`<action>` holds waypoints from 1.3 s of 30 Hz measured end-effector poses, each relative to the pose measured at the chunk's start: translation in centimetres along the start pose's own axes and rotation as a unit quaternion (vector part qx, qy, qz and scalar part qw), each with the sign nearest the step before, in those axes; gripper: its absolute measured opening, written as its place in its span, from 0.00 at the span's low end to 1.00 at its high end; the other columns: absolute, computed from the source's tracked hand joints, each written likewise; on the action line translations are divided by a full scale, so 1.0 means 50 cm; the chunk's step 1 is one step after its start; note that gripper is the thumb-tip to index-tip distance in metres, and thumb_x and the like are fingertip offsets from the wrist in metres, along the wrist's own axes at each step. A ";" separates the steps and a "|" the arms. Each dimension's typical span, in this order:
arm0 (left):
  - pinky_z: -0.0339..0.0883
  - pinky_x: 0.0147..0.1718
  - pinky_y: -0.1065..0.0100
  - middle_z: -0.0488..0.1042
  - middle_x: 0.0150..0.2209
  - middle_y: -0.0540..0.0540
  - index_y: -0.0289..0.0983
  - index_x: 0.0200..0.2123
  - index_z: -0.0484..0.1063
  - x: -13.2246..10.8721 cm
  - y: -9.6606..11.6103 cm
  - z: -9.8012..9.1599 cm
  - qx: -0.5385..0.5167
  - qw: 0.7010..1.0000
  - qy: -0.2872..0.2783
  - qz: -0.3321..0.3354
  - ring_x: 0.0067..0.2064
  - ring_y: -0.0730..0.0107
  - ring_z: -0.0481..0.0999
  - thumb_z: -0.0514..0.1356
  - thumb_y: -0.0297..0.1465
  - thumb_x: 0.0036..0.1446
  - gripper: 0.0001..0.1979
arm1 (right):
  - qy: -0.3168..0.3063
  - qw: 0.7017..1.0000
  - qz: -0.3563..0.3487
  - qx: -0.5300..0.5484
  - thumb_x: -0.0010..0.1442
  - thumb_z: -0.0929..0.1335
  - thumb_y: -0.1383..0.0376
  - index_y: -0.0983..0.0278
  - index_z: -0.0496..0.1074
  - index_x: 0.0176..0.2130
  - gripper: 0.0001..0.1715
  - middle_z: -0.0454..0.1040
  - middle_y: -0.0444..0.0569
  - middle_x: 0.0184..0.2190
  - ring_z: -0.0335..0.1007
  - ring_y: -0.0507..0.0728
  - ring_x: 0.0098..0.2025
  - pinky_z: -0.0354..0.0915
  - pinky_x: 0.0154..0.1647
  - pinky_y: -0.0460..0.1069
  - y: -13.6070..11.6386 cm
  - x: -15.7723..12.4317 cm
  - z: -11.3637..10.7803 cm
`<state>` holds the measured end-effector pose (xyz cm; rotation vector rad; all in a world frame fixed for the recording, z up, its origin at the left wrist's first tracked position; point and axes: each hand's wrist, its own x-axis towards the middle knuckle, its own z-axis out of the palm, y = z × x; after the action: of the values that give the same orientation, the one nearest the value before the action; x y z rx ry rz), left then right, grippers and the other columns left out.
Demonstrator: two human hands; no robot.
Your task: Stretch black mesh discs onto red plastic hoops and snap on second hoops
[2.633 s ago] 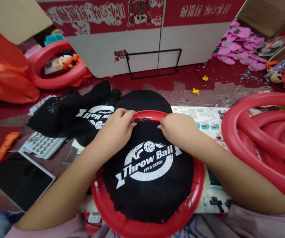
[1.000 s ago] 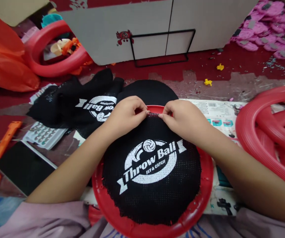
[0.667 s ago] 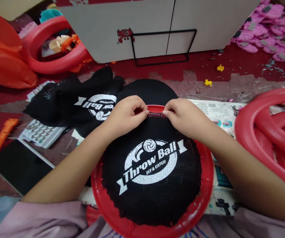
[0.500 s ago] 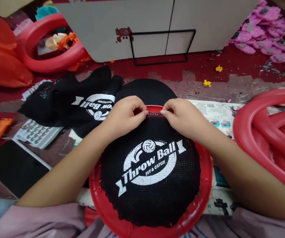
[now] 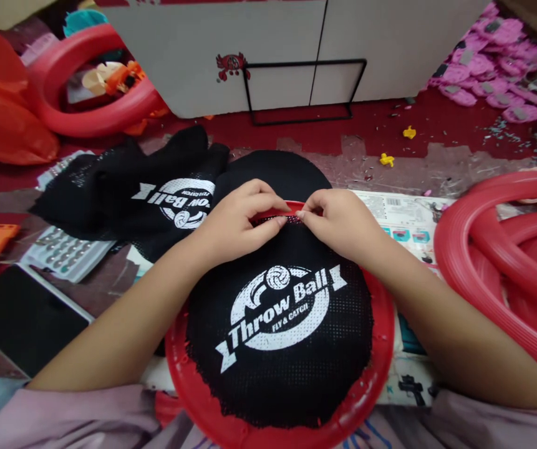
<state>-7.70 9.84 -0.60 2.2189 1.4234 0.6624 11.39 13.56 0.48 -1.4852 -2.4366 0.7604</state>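
Observation:
A round black mesh cloth (image 5: 280, 374) printed "Throw Ball" lies over a red plastic ring (image 5: 174, 368) in front of me. My right hand (image 5: 343, 218) pinches the far edge of this mesh between thumb and fingers. Beside it, my left hand (image 5: 244, 215) grips the same edge, thumb on the mesh and index finger stretched along the red rim. The fingertips of both hands nearly meet. Behind them lies a plain black disc (image 5: 277, 167), partly covered. More printed black mesh (image 5: 123, 181) is heaped left of my left hand.
Red rings (image 5: 464, 249) are stacked at right. A tray of small metal parts (image 5: 67, 252) and a dark flat tablet-like panel (image 5: 25, 318) lie at left. A white box (image 5: 287, 37) with a black wire frame (image 5: 303, 118) stands behind, and pink pieces (image 5: 488, 62) are piled far right.
My left hand's fingers have slid right along the mesh edge, closer to my right hand, and its index finger has straightened. The right hand still pinches the edge.

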 end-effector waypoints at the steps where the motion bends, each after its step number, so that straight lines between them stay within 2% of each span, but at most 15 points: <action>1: 0.67 0.47 0.61 0.70 0.44 0.44 0.39 0.44 0.76 -0.001 -0.001 0.000 0.005 1.000 -0.016 0.013 0.46 0.64 0.72 0.57 0.33 0.58 0.12 | -0.003 1.000 -0.003 0.013 0.59 0.65 0.66 0.65 0.76 0.31 0.10 0.76 0.47 0.28 0.66 0.52 0.28 0.54 0.29 0.46 0.001 -0.001 -0.005; 3: 0.65 0.52 0.57 0.68 0.47 0.42 0.41 0.45 0.77 -0.005 -0.004 0.000 0.033 0.999 -0.035 0.025 0.50 0.61 0.70 0.56 0.33 0.59 0.13 | 0.003 0.999 -0.006 0.033 0.58 0.65 0.67 0.65 0.76 0.32 0.09 0.77 0.46 0.28 0.66 0.51 0.28 0.55 0.29 0.46 0.001 -0.004 -0.020; 6: 0.64 0.53 0.54 0.68 0.48 0.41 0.40 0.43 0.78 -0.011 -0.009 0.003 0.079 0.996 -0.027 0.026 0.51 0.58 0.69 0.55 0.33 0.61 0.13 | 0.005 1.000 0.013 0.008 0.58 0.65 0.67 0.64 0.77 0.31 0.09 0.76 0.46 0.27 0.66 0.51 0.26 0.55 0.28 0.46 -0.004 -0.013 -0.048; 10: 0.65 0.51 0.53 0.67 0.49 0.39 0.39 0.41 0.80 -0.014 -0.016 0.006 0.108 0.994 -0.014 0.020 0.50 0.56 0.69 0.55 0.32 0.61 0.13 | -0.079 0.993 0.028 -0.082 0.56 0.67 0.65 0.62 0.77 0.26 0.10 0.75 0.45 0.22 0.64 0.52 0.24 0.52 0.25 0.48 -0.014 -0.027 -0.071; 14: 0.66 0.52 0.53 0.67 0.48 0.40 0.39 0.40 0.79 -0.011 -0.017 0.012 0.114 0.993 -0.002 0.001 0.50 0.57 0.69 0.55 0.31 0.61 0.12 | -0.106 0.984 0.014 -0.144 0.57 0.69 0.63 0.63 0.78 0.29 0.09 0.76 0.48 0.25 0.66 0.53 0.26 0.52 0.26 0.49 -0.016 -0.028 -0.066; 18: 0.68 0.49 0.51 0.63 0.54 0.37 0.35 0.41 0.77 -0.018 0.006 0.010 0.162 0.986 0.001 -0.032 0.49 0.55 0.70 0.52 0.30 0.62 0.14 | -0.088 0.984 0.001 -0.155 0.59 0.67 0.63 0.64 0.78 0.33 0.10 0.77 0.50 0.31 0.69 0.55 0.31 0.54 0.30 0.49 -0.017 -0.022 -0.051; 21: 0.70 0.46 0.47 0.59 0.57 0.31 0.32 0.47 0.71 -0.031 0.037 -0.004 0.231 0.970 -0.038 -0.059 0.50 0.48 0.71 0.51 0.28 0.61 0.14 | -0.079 0.983 -0.042 -0.160 0.61 0.65 0.65 0.65 0.78 0.36 0.13 0.78 0.53 0.37 0.71 0.58 0.38 0.57 0.34 0.50 -0.018 -0.020 -0.038; 24: 0.70 0.45 0.44 0.58 0.58 0.28 0.31 0.52 0.66 -0.031 0.059 -0.019 0.272 0.956 -0.080 -0.072 0.50 0.43 0.71 0.52 0.27 0.60 0.18 | -0.076 0.978 -0.096 -0.169 0.62 0.62 0.67 0.67 0.78 0.38 0.15 0.77 0.54 0.39 0.71 0.58 0.39 0.58 0.36 0.50 -0.019 -0.021 -0.027; 27: 0.67 0.51 0.48 0.62 0.57 0.32 0.31 0.49 0.69 -0.009 0.057 -0.022 0.218 0.972 -0.091 -0.006 0.54 0.46 0.69 0.54 0.28 0.59 0.16 | -0.059 0.979 -0.117 -0.158 0.63 0.61 0.67 0.67 0.77 0.38 0.16 0.76 0.54 0.39 0.70 0.58 0.40 0.58 0.38 0.50 -0.018 -0.023 -0.028; 30: 0.68 0.51 0.57 0.72 0.48 0.40 0.33 0.39 0.74 0.019 0.037 -0.011 0.117 0.985 -0.113 0.052 0.50 0.58 0.73 0.55 0.28 0.59 0.09 | -0.021 0.987 -0.081 -0.134 0.61 0.62 0.68 0.66 0.78 0.37 0.15 0.76 0.53 0.37 0.70 0.58 0.41 0.59 0.40 0.50 -0.014 -0.030 -0.045; 33: 0.70 0.47 0.62 0.76 0.42 0.43 0.34 0.32 0.76 0.029 0.017 -0.003 0.069 0.993 -0.080 0.056 0.45 0.63 0.76 0.57 0.29 0.58 0.08 | -0.008 0.992 -0.022 -0.125 0.59 0.65 0.67 0.65 0.79 0.35 0.12 0.76 0.51 0.35 0.70 0.58 0.39 0.59 0.39 0.50 -0.005 -0.045 -0.058; 36: 0.69 0.47 0.63 0.76 0.42 0.43 0.35 0.32 0.77 0.019 0.001 -0.010 0.041 0.997 -0.041 0.052 0.46 0.63 0.76 0.60 0.33 0.56 0.08 | -0.015 0.994 -0.019 -0.105 0.60 0.67 0.64 0.65 0.80 0.37 0.12 0.76 0.52 0.36 0.70 0.59 0.39 0.60 0.40 0.51 0.005 -0.064 -0.046; 39: 0.68 0.48 0.63 0.76 0.44 0.43 0.36 0.32 0.77 0.008 -0.012 -0.026 0.031 0.998 -0.043 0.035 0.46 0.62 0.75 0.63 0.36 0.53 0.09 | 0.004 0.996 -0.023 -0.082 0.61 0.67 0.63 0.67 0.79 0.39 0.13 0.76 0.53 0.37 0.70 0.59 0.41 0.61 0.42 0.51 0.011 -0.075 -0.017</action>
<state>-8.77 10.55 0.18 2.3243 1.3462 0.5453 13.97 10.77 1.28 -1.4777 -2.5716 0.5552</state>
